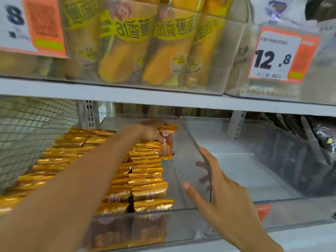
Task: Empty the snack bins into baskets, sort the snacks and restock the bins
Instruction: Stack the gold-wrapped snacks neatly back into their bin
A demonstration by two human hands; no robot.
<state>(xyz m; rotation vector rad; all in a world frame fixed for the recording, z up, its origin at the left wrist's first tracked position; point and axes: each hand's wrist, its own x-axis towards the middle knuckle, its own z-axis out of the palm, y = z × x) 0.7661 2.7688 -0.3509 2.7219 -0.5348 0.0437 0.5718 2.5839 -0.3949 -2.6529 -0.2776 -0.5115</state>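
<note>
Clear bin (181, 222) (nearest) holds gold snack packets (145, 171).

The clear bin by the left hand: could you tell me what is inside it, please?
The clear bin holds rows of gold snack packets; the left hand grips orange ones. The forearm hides some packets.
</note>
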